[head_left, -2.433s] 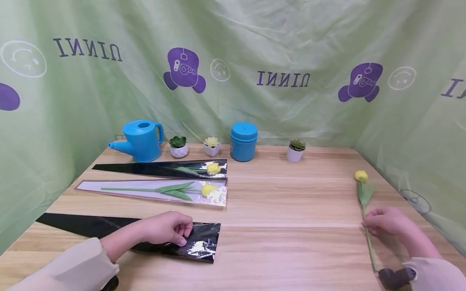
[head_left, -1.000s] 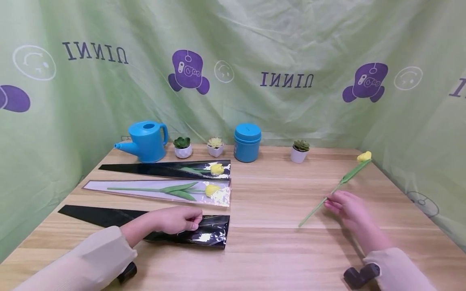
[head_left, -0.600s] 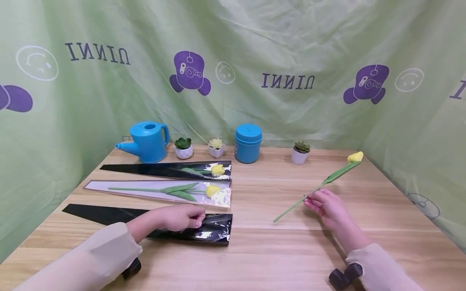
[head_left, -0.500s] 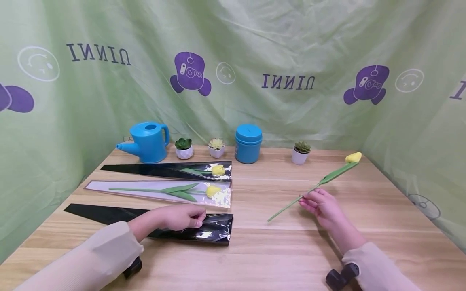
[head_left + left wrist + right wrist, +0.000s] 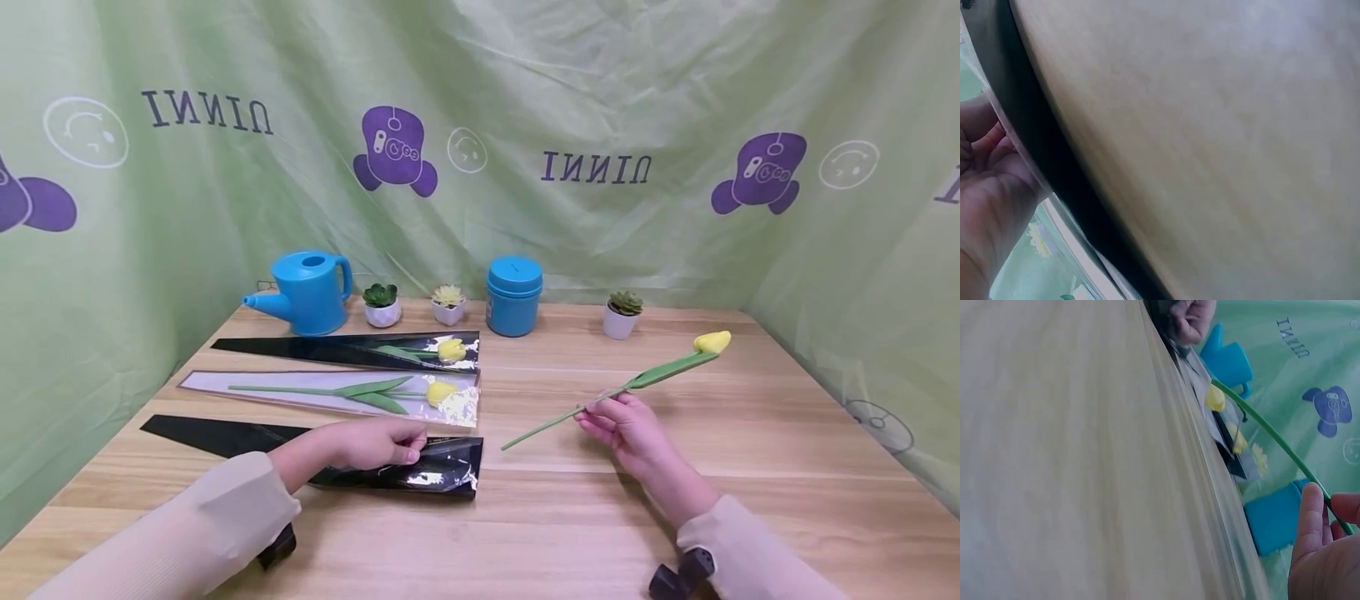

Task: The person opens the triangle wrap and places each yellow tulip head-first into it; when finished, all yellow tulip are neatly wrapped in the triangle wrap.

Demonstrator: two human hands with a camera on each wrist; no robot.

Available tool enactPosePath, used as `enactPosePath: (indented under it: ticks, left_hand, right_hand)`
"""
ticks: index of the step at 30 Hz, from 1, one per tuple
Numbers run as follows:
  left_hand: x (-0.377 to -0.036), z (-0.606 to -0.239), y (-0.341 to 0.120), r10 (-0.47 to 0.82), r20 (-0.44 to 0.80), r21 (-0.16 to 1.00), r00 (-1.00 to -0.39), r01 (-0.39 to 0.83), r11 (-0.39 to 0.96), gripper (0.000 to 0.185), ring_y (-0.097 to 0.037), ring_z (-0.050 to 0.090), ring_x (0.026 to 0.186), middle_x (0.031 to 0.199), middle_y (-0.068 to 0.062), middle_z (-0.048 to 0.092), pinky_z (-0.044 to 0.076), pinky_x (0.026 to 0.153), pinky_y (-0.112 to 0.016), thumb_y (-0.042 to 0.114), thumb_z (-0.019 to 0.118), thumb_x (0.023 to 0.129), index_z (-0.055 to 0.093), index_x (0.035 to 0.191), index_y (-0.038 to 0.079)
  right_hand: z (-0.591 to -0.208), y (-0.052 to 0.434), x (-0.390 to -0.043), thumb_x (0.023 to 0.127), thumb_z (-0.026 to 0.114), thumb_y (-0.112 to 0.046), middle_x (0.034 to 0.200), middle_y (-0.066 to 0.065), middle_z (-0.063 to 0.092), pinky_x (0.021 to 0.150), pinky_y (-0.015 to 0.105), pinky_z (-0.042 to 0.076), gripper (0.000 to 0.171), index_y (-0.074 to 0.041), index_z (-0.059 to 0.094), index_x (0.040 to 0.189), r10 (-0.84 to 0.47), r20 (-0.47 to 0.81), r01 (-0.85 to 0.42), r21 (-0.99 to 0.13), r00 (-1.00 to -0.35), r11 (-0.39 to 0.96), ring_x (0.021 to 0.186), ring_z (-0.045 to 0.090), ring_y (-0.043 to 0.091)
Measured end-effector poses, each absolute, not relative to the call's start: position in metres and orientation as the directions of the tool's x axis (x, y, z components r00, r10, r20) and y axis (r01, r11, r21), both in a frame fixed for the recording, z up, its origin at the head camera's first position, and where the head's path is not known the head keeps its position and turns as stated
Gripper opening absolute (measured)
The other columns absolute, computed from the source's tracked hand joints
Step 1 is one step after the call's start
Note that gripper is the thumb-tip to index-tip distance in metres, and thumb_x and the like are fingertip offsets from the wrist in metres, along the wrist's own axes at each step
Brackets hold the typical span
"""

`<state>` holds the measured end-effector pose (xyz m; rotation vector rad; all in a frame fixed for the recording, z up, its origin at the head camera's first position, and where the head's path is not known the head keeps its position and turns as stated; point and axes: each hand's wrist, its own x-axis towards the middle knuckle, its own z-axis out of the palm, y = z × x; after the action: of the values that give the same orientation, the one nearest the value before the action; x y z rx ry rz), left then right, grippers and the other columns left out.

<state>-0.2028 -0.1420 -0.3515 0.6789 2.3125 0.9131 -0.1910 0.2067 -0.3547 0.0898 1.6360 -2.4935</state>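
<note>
**Loose tulip held above the table, black sleeve pinned at its mouth**

Nearest the front edge, the left hand (image 5: 375, 442) lies on the black sleeve (image 5: 225, 437), fingers curled and pinching the film close to its wide mouth. The sleeve lies flat, its narrow tip pointing toward the left edge of the table (image 5: 750, 450). The right hand (image 5: 626, 423) pinches the stem of a yellow tulip (image 5: 660, 373) between thumb and fingertips; the stem slants, cut end low and near the sleeve mouth, bloom high toward the right. Bare wood lies open between the 2 hands and along the right side. Farther back lie 2 filled sleeves (image 5: 337, 393), side by side. Along the back edge stand a watering can (image 5: 306, 282), 3 small potted plants (image 5: 447, 303) and a blue jar (image 5: 513, 284).
</note>
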Motion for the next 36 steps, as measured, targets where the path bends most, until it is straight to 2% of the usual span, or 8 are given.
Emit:
enactPosePath:
  ticks: [13,22,30,36]
  left_hand:
    - [-0.203,-0.353,-0.142,0.602,-0.317,0.726,-0.733,0.221,0.652,0.011,-0.020,0.044,0.075,0.077,-0.003,0.043,0.033,0.067,-0.032,0.009,0.049,0.094,0.048,0.083,0.008]
    - [-0.203,-0.353,-0.138,0.569,-0.287,0.726,-0.771,0.213,0.654,0.010,-0.020,0.042,0.072,0.075,-0.003,0.041,0.033,0.065,-0.031,0.008,0.050,0.094,0.046,0.084,0.007]
    - [-0.208,-0.356,-0.137,0.562,-0.286,0.725,-0.776,0.208,0.657,0.010,-0.019,0.041,0.070,0.076,-0.003,0.042,0.032,0.063,-0.031,0.008,0.049,0.094,0.047,0.084,0.008]
    - [-0.208,-0.356,-0.137,0.565,-0.284,0.734,-0.775,0.203,0.648,0.011,-0.018,0.039,0.067,0.074,-0.002,0.041,0.032,0.062,-0.030,0.007,0.050,0.094,0.046,0.083,0.007]
  right_hand:
    - [-0.364,0.171,-0.187,0.085,0.045,0.011,0.070,0.003,0.062,0.070,0.022,0.053,0.020,-0.008,0.047,0.082,-0.131,-0.167,0.205,-0.904,-0.977,-0.376,0.070,0.068,0.014]
    - [-0.374,0.151,-0.187,0.086,0.049,0.009,0.073,0.004,0.064,0.072,0.024,0.053,0.013,-0.003,0.046,0.090,-0.145,-0.191,0.232,-0.906,-0.971,-0.354,0.072,0.068,0.013]
    - [-0.381,0.135,-0.180,0.088,0.054,0.002,0.076,0.006,0.068,0.073,0.025,0.053,0.009,0.001,0.052,0.096,-0.218,-0.197,0.256,-0.922,-0.956,-0.291,0.073,0.068,0.012]
    - [-0.382,0.128,-0.174,0.090,0.055,-0.006,0.076,0.006,0.068,0.073,0.026,0.053,0.015,0.006,0.057,0.098,-0.314,-0.202,0.279,-0.934,-0.928,-0.223,0.072,0.068,0.012]
